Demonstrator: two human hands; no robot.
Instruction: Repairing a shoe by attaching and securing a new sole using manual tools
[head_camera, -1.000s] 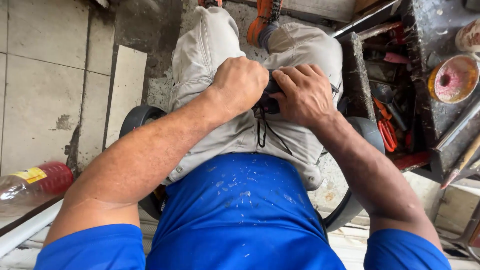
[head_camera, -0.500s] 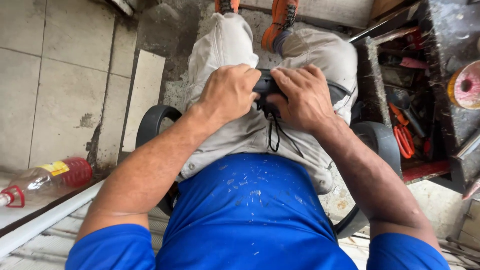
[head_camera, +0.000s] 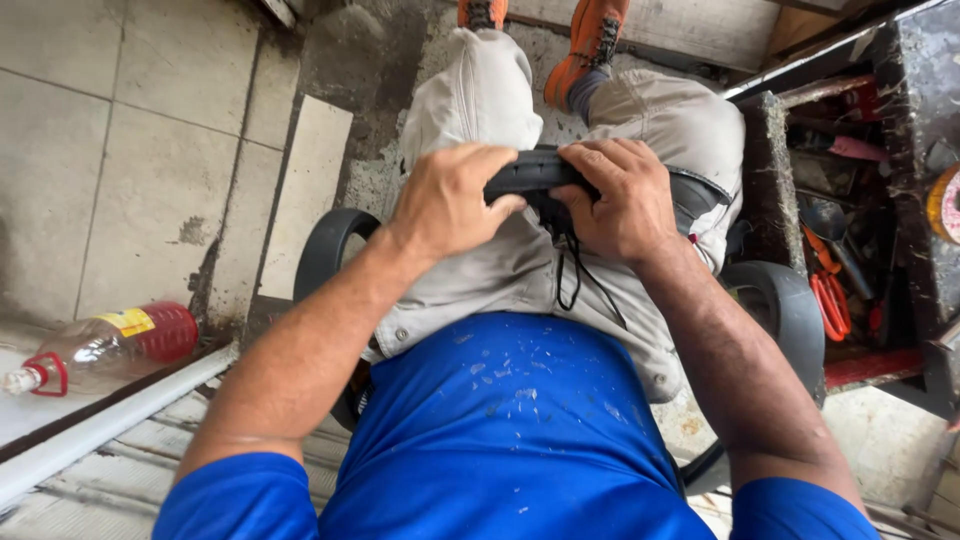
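Seen from the head camera looking down, a seated person in a blue shirt (head_camera: 500, 430) and beige trousers (head_camera: 480, 110) holds a black curved rubber piece (head_camera: 535, 172), ribbed like a small tyre, across the lap just above the middle of the view. The left hand (head_camera: 450, 205) clenches its left end and the right hand (head_camera: 615, 200) grips its right end, fingers curled over the top, with a black cord (head_camera: 572, 275) dangling below. A clear plastic bottle with a red base (head_camera: 105, 345) lies at nine o'clock, orange shoes (head_camera: 590, 45) sit at twelve o'clock, and red-handled pliers (head_camera: 828, 300) rest among tools at three o'clock.
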